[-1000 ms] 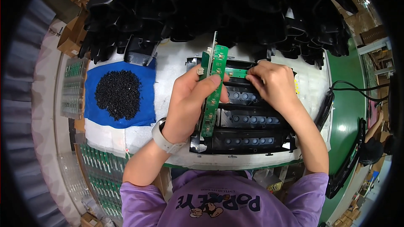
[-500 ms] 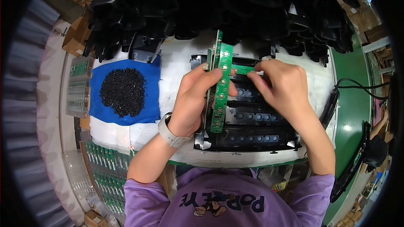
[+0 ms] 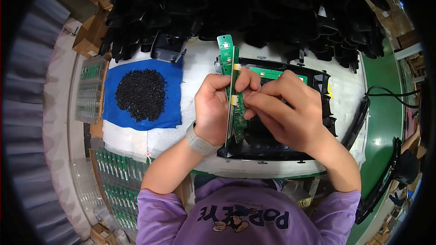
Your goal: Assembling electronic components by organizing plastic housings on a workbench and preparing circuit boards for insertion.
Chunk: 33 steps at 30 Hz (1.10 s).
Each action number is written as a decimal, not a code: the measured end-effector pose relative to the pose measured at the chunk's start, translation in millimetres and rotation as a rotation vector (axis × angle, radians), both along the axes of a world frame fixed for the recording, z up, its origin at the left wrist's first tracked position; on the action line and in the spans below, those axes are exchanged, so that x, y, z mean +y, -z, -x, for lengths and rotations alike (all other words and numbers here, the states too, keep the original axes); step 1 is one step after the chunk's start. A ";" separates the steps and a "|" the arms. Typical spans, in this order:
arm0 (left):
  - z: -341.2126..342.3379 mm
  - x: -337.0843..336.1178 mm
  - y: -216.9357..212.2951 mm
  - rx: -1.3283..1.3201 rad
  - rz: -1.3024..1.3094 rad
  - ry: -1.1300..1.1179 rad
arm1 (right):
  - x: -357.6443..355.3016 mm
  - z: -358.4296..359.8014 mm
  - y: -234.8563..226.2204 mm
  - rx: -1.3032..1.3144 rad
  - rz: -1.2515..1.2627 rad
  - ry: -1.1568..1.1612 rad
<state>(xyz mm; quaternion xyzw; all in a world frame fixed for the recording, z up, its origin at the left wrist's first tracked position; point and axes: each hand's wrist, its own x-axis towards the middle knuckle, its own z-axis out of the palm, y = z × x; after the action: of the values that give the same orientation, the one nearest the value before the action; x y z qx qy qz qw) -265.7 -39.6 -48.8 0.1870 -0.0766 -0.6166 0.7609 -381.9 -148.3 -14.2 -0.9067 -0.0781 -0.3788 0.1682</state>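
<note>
My left hand [image 3: 213, 102] grips several narrow green circuit boards [image 3: 225, 51], held upright and fanned apart. Against their lower part, the bent fingers of my right hand [image 3: 290, 104] close together by a board's edge; whether they pinch a board is hidden. Beneath both hands lie black plastic housings [image 3: 268, 149], side by side on the white work surface. In the farthest housing rests another green circuit board [image 3: 265, 72], partly covered by my right hand.
A heap of small black screws [image 3: 141, 94] lies on a blue cloth [image 3: 175, 117] to the left. Black plastic parts [image 3: 254, 9] pile up along the back. Trays of circuit boards [image 3: 119, 165] stand at lower left. A black cable [image 3: 390, 94] runs along the right.
My right hand has left the board in the far housing and come over to the boards in my left hand. Those boards are now turned and fanned differently.
</note>
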 end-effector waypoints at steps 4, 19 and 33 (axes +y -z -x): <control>2.6 4.6 -4.3 -0.115 0.005 0.038 | 6.0 -7.6 2.2 0.039 0.014 0.035; -2.0 3.7 -2.3 -0.245 -0.297 -0.070 | -23.8 -22.8 -16.4 0.052 0.028 -0.246; -15.1 -3.7 -7.9 -0.433 -0.254 -0.163 | -48.0 45.0 33.5 0.556 -0.244 0.300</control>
<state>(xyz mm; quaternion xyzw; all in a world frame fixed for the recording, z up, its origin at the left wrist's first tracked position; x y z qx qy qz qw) -250.6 -43.3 -40.9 0.4140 -0.1444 -0.5036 0.7444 -427.0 -196.3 -47.7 -0.9498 0.1508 -0.1443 0.2329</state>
